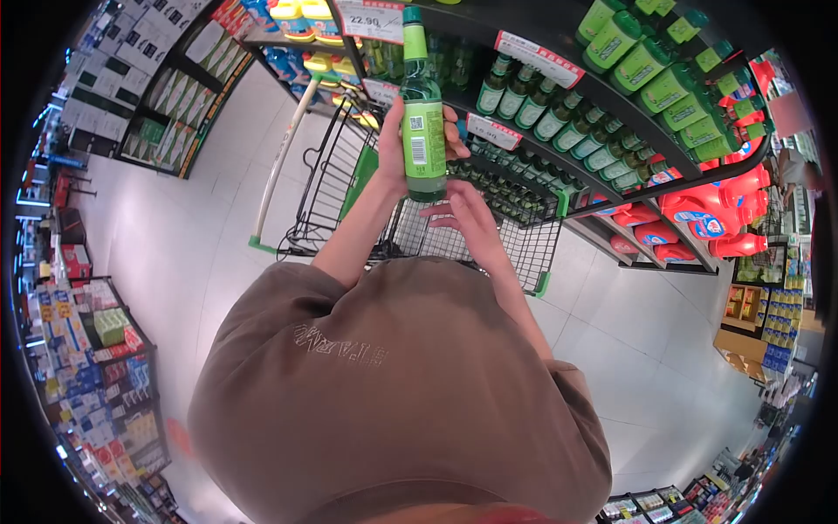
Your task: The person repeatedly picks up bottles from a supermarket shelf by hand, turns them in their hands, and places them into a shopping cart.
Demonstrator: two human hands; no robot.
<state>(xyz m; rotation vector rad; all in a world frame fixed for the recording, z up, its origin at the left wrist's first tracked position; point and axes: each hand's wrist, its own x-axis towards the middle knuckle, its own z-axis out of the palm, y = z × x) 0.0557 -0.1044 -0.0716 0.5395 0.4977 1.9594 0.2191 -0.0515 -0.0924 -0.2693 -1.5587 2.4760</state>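
My left hand (392, 150) is wrapped round a green glass bottle (423, 131), its fingertips showing on the bottle's far side. The bottle stands roughly upright, with a light green back label that carries a QR code and a barcode. Below and right of its base is my right hand (471, 220), fingers spread and holding nothing. Whether a fingertip touches the bottle's base I cannot tell. Under both hands stands a wire shopping cart (515, 249) with green corner pieces and a pale handle.
Ahead, a shelf holds rows of green bottles (559, 122) behind price tags (539, 59). Green jugs (642, 61) stand higher at the right, red jugs (698, 214) lower. Yellow-capped containers (305, 17) sit at the upper left. Pale floor tiles (201, 201) surround the cart.
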